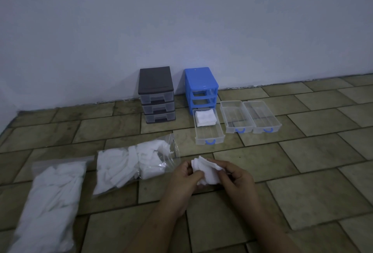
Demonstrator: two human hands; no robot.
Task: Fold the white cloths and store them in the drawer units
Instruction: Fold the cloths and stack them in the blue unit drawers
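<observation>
Currently both hands pinch one white cloth (206,170) above the tiled floor (302,151) at 6 o'clock; left hand (182,179) and right hand (237,178) have fingers curled on it; blue drawer unit (201,89) at 12 o'clock, frame emptied; pulled-out drawer (210,131) before it holds folded cloths (206,118); two clear drawers (250,117) at 1 o'clock; dark drawer unit (157,95) at 11; two bags of cloths (129,164) at 9.

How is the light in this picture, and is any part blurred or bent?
Head view: dim, bluish light with no hard shadows; the crumpled white cloth in both hands looks soft, without fine detail; small glare on the clear plastic bag; the wide lens bends the floor tile lines near the edges.
</observation>
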